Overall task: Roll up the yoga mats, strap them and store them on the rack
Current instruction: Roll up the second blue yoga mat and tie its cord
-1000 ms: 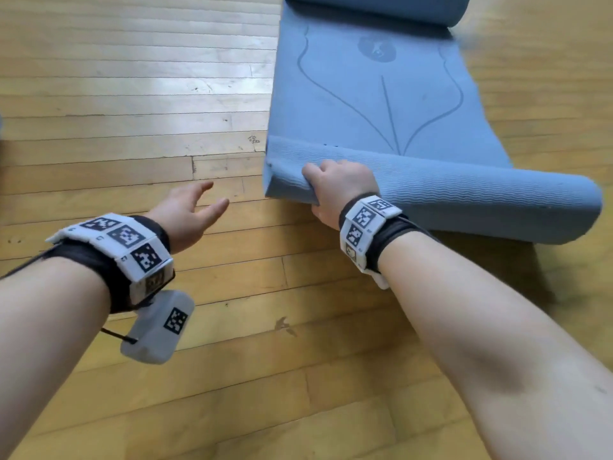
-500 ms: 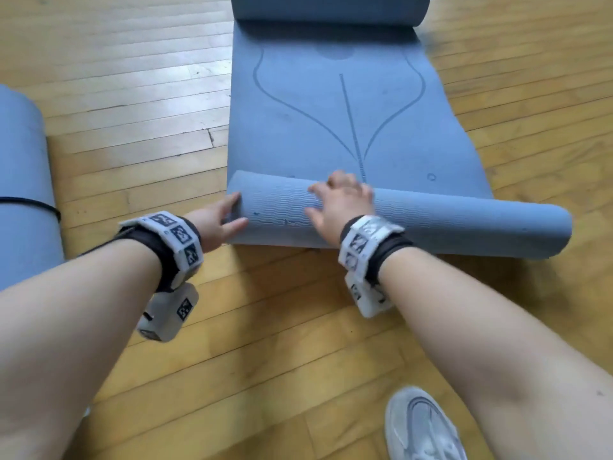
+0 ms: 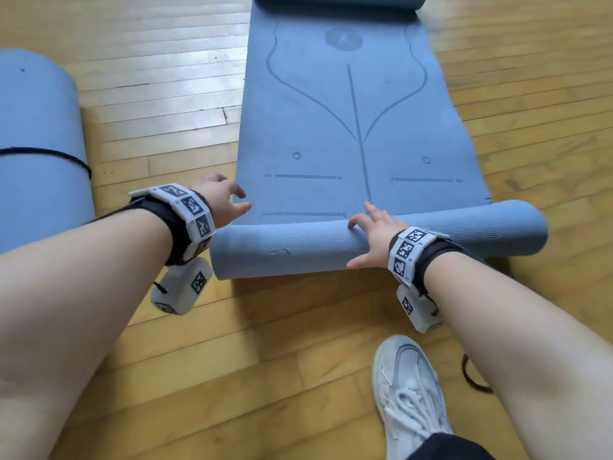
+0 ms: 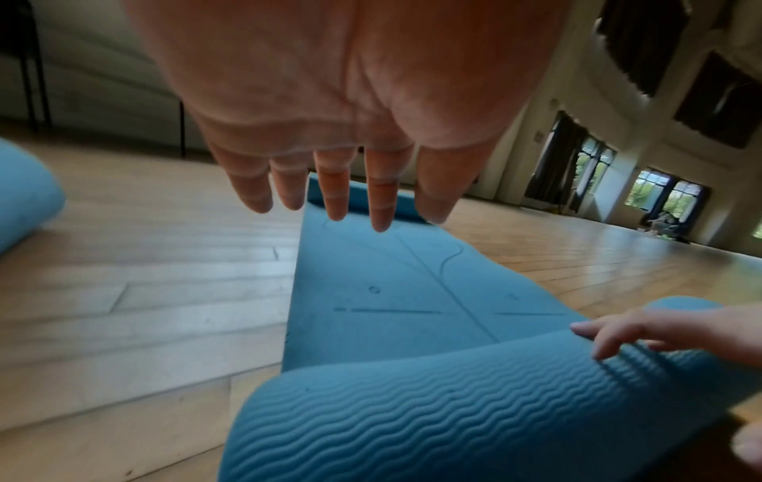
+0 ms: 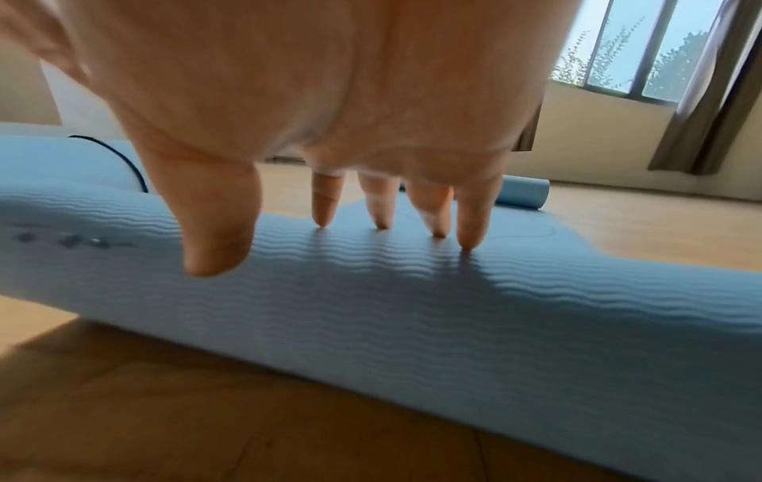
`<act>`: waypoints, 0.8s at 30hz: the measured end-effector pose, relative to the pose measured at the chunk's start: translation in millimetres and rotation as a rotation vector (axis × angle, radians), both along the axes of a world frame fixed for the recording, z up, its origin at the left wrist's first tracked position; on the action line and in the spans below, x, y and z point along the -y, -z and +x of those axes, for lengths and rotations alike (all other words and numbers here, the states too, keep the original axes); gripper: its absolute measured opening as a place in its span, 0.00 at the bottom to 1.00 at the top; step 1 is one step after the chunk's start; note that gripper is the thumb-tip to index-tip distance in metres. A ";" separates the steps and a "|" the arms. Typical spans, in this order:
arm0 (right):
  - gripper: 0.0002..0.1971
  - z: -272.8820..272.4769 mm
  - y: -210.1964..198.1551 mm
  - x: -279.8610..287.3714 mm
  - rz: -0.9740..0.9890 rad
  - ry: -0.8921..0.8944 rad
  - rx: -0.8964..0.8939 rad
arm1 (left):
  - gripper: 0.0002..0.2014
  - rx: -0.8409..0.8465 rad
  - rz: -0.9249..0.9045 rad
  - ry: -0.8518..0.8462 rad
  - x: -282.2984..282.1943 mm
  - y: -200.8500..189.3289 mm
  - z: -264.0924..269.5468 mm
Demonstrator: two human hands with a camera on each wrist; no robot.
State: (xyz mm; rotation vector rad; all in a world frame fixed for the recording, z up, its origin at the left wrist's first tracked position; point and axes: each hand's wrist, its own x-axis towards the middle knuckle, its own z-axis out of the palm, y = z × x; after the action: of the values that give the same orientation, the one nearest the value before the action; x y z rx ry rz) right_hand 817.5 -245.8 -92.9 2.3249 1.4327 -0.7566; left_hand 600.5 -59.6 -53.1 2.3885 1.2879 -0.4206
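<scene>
A blue yoga mat lies on the wooden floor, its near end rolled into a tube. My right hand rests on top of the roll, its straight fingertips pressing the ribbed surface. Above the roll's left end my left hand hovers with fingers spread, touching nothing. The mat's far end is curled up too. At the left lies a second rolled blue mat with a black strap round it.
My white sneaker stands on the floor just behind the roll. A dark loop of strap lies beside it, partly under my right forearm. Bare wooden floor separates the two mats. Windows and curtains line the far wall.
The roll has moved forward along the mat and grown thicker. My right hand slid right along it. My left hand left the roll's end and now hovers over it.
</scene>
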 end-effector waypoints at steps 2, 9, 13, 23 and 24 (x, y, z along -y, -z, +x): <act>0.36 -13.4 -12.2 19.0 0.028 -0.042 -0.006 | 0.22 0.002 0.029 0.041 18.5 -27.6 -6.0; 0.44 -46.2 -37.9 81.8 -0.154 -0.054 -0.003 | 0.26 -0.089 0.144 0.227 91.5 -109.2 -36.2; 0.41 -34.9 -30.8 83.6 -0.078 -0.069 0.067 | 0.30 -0.209 0.179 0.272 110.4 -119.6 -46.4; 0.46 18.0 -40.5 7.6 0.157 -0.006 0.132 | 0.35 -0.250 0.080 0.235 99.9 -60.0 10.0; 0.47 24.2 -38.4 -7.2 0.137 0.015 0.135 | 0.35 -0.231 0.067 0.241 92.4 -52.3 15.9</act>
State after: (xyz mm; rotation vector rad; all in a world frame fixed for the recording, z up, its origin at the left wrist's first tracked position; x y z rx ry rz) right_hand 841.8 -238.6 -54.5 2.4394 1.4501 -0.5084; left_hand 616.4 -151.9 -0.8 2.6251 1.1226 -0.7533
